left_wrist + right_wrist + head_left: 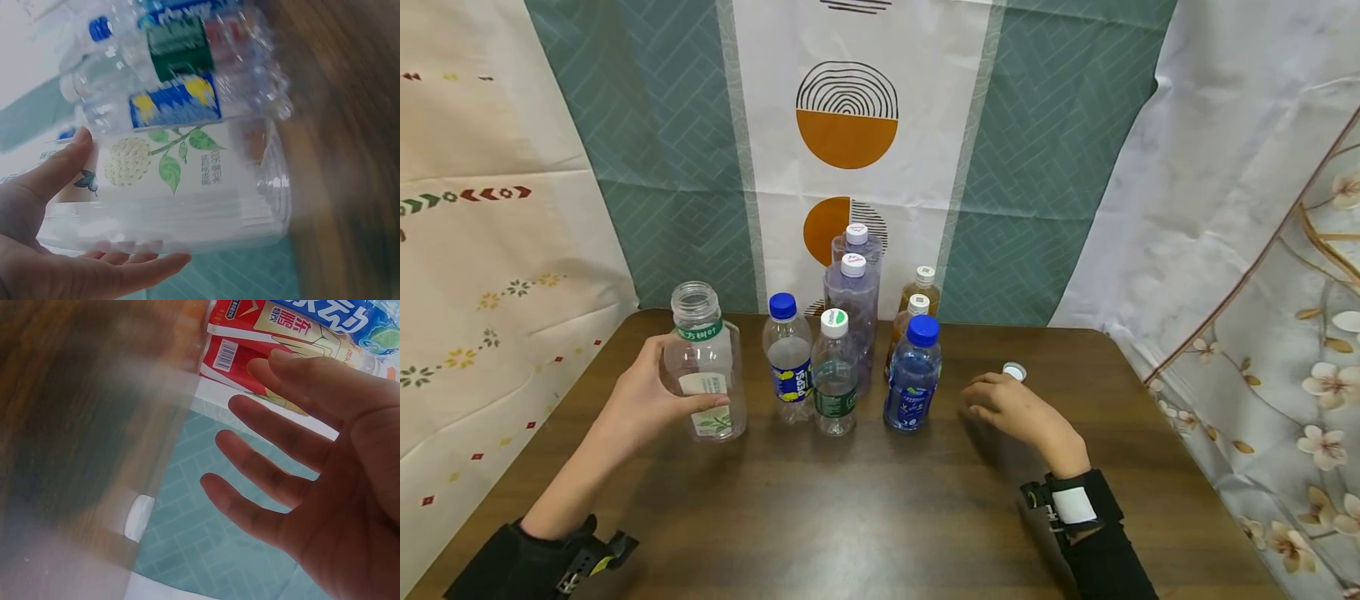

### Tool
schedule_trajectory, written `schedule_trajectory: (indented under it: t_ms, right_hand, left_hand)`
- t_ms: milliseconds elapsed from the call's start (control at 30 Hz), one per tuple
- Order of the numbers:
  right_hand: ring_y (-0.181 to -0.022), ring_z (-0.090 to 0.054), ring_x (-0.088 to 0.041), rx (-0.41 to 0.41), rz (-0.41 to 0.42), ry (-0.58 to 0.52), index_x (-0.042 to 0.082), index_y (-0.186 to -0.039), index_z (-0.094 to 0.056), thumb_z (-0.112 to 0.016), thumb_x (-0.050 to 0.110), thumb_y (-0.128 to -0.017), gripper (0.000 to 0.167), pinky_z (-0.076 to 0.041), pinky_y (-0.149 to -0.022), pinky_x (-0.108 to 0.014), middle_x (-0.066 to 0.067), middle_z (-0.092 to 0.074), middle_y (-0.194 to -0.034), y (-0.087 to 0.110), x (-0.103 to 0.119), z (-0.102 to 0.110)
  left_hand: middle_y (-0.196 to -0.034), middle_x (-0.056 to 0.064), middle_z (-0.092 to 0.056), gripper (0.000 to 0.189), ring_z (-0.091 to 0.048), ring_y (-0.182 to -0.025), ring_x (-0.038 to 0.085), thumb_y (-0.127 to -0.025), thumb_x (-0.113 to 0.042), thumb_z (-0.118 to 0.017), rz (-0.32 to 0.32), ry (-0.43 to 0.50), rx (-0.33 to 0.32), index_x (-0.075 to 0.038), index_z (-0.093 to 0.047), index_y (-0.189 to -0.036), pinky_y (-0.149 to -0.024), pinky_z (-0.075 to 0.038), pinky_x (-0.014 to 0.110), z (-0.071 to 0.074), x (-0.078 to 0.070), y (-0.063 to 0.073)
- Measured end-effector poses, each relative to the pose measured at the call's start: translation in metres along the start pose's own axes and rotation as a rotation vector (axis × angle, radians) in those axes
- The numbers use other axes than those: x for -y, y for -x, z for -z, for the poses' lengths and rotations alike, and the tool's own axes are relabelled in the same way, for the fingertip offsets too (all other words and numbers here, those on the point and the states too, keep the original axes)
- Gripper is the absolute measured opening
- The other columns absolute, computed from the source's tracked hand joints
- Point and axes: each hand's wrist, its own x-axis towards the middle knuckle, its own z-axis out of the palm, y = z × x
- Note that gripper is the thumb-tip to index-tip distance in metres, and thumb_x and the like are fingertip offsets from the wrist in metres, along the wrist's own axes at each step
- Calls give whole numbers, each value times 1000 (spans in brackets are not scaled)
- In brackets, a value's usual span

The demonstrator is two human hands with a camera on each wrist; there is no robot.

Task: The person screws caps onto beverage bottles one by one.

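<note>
My left hand (643,392) grips a large clear plastic bottle (709,362) at the left of the table. That bottle has an uncapped mouth, a green neck band and a pale label with a plant drawing. In the left wrist view the thumb and fingers lie along opposite sides of the bottle (181,169). On the right, my right hand (1018,412) hovers over the table with its fingers spread, holding nothing. A white bottle cap (1014,372) lies on the wood just beyond it; the cap (139,518) appears apart from the fingers in the right wrist view.
Mid-table stand a Pepsi bottle (792,379), a green-labelled bottle (835,387) and a blue-capped blue bottle (913,383). Behind them are two tall clear bottles (853,304) and two amber bottles (904,321) with white caps. A patterned curtain (1030,167) hangs at the table's back edge.
</note>
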Motion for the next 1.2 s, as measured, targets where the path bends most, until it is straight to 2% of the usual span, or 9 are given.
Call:
schedule_trajectory:
  t_ms: [67, 300, 567, 833, 967, 1067, 1200]
  right_hand:
    - [-106, -66, -35, -2, 0, 1, -4, -112, -72, -70, 3, -94, 20, -54, -92, -50, -18, -69, -112, 1, 0, 0]
    - [-107, -66, -36, 6, -22, -7, -4, -113, -71, -70, 3, -94, 21, -55, -92, -51, -19, -69, -113, 2, -1, 1]
    - [-106, -66, -37, 7, -23, -7, -5, -114, -71, -70, 3, -93, 23, -55, -92, -52, -20, -69, -113, 4, -5, 1]
    - [-108, -66, -39, 13, -38, -14, -4, -116, -71, -69, 4, -94, 23, -54, -93, -53, -20, -69, -115, 5, -6, 2]
    - [-108, -66, -38, 26, -37, -19, -4, -115, -71, -69, 4, -95, 22, -54, -93, -53, -19, -69, -114, 6, -7, 2]
    - [-108, -66, -37, 28, -36, -14, -4, -115, -71, -69, 4, -95, 22, -54, -93, -52, -18, -69, -114, 6, -6, 1]
    - [-108, -66, -37, 23, -32, -9, -4, -115, -71, -69, 5, -95, 22, -54, -93, -52, -19, -69, -114, 5, -6, 1]
  left_hand:
    - [-131, 29, -53, 106, -59, -99, 37, -74, -36, -93, -6, -4, 20, 4, -27, -147, -72, -52, 36, -3, -9, 4]
    - [-132, 26, -56, 108, -62, -106, 38, -67, -31, -98, -62, 9, 38, 2, -32, -145, -82, -53, 47, -19, -42, 23]
    - [-130, 14, -62, 102, -62, -112, 32, -61, -26, -100, -183, 105, 73, -7, -41, -141, -93, -51, 53, -38, -69, 38]
    - [-130, 4, -63, 99, -62, -113, 27, -59, -26, -101, -242, 205, 164, -13, -44, -139, -94, -51, 52, -62, -80, 36]
    - [-132, 4, -62, 99, -63, -113, 26, -62, -24, -100, -247, 291, 236, -15, -42, -141, -95, -52, 51, -75, -85, 36]
    - [-133, 4, -61, 97, -63, -113, 25, -63, -24, -99, -263, 322, 278, -17, -41, -141, -95, -53, 48, -86, -89, 34]
    - [-133, 4, -62, 97, -63, -114, 24, -63, -24, -99, -295, 319, 283, -17, -42, -141, -94, -53, 46, -100, -92, 27]
